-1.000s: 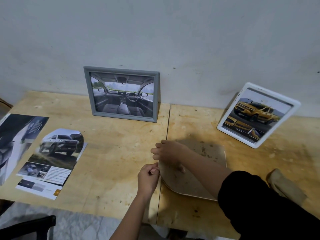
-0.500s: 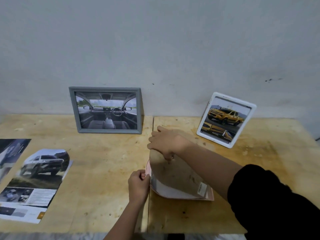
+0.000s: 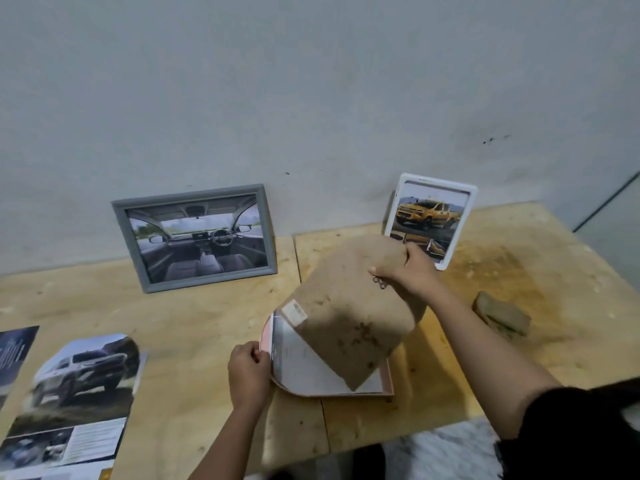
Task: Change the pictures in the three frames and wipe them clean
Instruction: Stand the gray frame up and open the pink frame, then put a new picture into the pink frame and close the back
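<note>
Plywood table [image 3: 194, 317], right fingers [image 3: 410, 252] gripping tilted-up backing board [image 3: 349, 306], left fingers [image 3: 254, 355] pinching pink frame [image 3: 264, 337]

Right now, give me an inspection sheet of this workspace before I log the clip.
Surface: wooden table, stained, seam down the middle.
Job's things: pink frame face-down, backing board tilted up off it, paper showing inside; grey frame and white frame stand at the wall; car prints left, cloth right.
Clutter: nothing seen.
Hands: left hand pinches the pink frame's edge; right hand grips the board's top.
Cables: nothing seen.
Surroundings: plain grey wall.
</note>
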Available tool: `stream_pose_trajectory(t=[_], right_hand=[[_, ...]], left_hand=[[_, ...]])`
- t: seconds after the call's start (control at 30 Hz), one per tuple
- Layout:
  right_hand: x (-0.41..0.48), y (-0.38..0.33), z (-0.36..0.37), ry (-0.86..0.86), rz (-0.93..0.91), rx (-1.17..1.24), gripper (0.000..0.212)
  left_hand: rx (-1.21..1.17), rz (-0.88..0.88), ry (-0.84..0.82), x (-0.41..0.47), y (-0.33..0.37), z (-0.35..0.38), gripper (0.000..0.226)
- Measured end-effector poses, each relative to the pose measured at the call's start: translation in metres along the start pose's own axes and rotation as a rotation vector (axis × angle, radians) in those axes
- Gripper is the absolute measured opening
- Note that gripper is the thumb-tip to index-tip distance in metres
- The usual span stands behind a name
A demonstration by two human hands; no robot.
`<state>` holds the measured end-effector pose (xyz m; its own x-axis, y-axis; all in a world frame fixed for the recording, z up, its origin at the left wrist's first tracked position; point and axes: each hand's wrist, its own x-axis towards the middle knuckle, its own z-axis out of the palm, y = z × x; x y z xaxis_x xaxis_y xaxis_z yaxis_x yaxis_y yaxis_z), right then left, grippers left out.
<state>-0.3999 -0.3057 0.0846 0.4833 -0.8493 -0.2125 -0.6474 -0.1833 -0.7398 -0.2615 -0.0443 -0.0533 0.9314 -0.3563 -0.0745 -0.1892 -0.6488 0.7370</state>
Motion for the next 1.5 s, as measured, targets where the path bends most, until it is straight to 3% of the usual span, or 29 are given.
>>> stream_pose_trajectory(t=[0.17, 0.3, 0.43, 0.53, 0.7, 0.87, 1.03, 1.17, 1.3, 1.4, 1.5], right_hand=[[-0.039, 0.071, 0.02, 0.358, 0.624, 0.45, 0.077], [-0.065, 0.109, 0.03, 0.481, 0.926, 0.728, 0.075], [-0.077, 0.124, 0.044, 0.607, 1.008, 0.802, 0.061], [-0.083, 0.126, 0.053, 0.599, 0.988, 0.885, 0.047], [-0.087, 0.126, 0.069, 0.772, 1.037, 0.689, 0.056], [-0.097, 0.124, 0.08, 0.611, 0.99, 0.337, 0.056], [-0.104, 0.12, 0.097, 0.37, 0.787, 0.059, 0.066], [-0.108, 0.111, 0.114, 0.245, 0.668, -0.113, 0.04], [-0.116, 0.086, 0.134, 0.24, 0.263, -0.105, 0.026], [-0.117, 0.06, 0.152, -0.008, 0.065, -0.094, 0.016], [-0.118, 0.046, 0.169, -0.184, 0.06, -0.14, 0.009]], left_hand=[[0.016, -0.013, 0.05, 0.001, -0.031, -0.033, 0.011], [0.01, -0.059, 0.092, 0.001, -0.049, -0.046, 0.016], [-0.001, -0.07, 0.08, -0.003, -0.058, -0.054, 0.017], [-0.008, -0.088, 0.07, -0.009, -0.062, -0.057, 0.017], [-0.05, -0.127, 0.098, -0.014, -0.069, -0.065, 0.02], [-0.039, -0.092, 0.064, -0.015, -0.078, -0.067, 0.025], [0.014, 0.006, 0.021, -0.016, -0.086, -0.062, 0.031], [0.127, 0.147, -0.035, -0.018, -0.09, -0.058, 0.027], [0.126, 0.225, -0.059, -0.022, -0.095, -0.054, 0.026], [0.124, 0.253, -0.065, -0.023, -0.102, -0.052, 0.023], [0.101, 0.268, -0.062, -0.028, -0.101, -0.053, 0.018]])
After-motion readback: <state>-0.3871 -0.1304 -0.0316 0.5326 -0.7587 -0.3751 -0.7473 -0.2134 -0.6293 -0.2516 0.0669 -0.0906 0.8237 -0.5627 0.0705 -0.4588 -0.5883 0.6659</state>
